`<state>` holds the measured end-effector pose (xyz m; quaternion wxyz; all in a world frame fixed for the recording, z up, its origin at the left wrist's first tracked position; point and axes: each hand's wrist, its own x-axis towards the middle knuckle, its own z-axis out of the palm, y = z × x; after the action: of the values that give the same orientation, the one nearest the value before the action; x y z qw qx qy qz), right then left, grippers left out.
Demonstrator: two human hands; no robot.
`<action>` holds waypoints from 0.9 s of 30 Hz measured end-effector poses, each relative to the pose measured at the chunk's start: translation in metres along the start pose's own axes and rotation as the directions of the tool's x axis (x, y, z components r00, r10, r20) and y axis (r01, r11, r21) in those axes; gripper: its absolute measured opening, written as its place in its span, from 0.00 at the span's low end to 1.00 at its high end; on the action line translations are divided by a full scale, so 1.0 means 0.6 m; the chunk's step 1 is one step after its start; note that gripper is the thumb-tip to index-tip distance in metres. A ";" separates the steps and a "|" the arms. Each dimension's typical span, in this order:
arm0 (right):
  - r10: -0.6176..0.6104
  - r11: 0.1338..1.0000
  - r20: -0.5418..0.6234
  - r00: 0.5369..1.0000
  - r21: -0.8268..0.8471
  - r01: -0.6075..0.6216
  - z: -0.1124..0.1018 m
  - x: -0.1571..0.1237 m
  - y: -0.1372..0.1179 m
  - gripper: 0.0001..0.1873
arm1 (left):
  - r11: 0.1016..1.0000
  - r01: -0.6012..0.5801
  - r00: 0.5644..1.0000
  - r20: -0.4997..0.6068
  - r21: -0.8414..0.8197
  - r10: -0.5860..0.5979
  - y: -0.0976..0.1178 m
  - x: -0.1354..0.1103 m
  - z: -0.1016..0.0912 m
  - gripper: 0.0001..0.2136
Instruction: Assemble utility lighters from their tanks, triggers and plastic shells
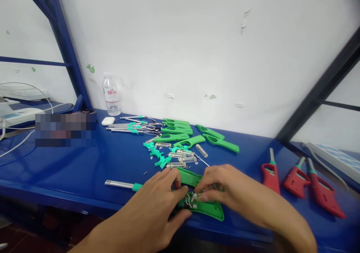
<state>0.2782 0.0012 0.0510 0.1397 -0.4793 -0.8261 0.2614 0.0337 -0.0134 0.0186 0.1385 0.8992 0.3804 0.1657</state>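
An open green lighter shell (206, 209) lies near the front edge of the blue table (84, 166), with small white wires and parts inside it. My left hand (157, 204) rests on its left end, fingers curled and pressing it down. My right hand (222, 187) pinches a small clear or metal part over the shell's middle. A metal tube with a green collar (122, 185) lies just left of my left hand. Behind my hands lie several small clear gas tanks (180, 157) and green trigger pieces (156, 153).
Several green lighter shells (197, 133) and metal nozzle tubes (132, 126) lie at the back. Three assembled red lighters (298, 178) lie on the right. A water bottle (111, 95) and a white earbud case (108, 121) stand by the wall. Blue rack posts rise at both sides.
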 end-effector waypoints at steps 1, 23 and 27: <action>-0.004 1.000 -0.002 1.000 -0.004 0.004 0.001 0.000 -0.002 0.06 | 1.000 -0.010 1.000 0.004 0.021 0.010 0.001 0.000 0.001 0.07; 0.001 0.961 -0.137 0.991 -0.273 -0.039 0.065 -0.010 -0.012 0.13 | 0.954 -0.095 0.995 0.004 0.285 0.098 0.007 0.000 0.017 0.12; -0.011 0.948 -0.157 0.988 -0.316 -0.040 0.071 -0.014 -0.007 0.14 | 0.980 -0.054 0.998 -0.001 0.191 0.055 0.009 0.000 0.007 0.08</action>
<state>0.2592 -0.0206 0.0183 0.1229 -0.5205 -0.8404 0.0873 0.0389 -0.0178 0.0166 0.0460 0.9179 0.3703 0.1349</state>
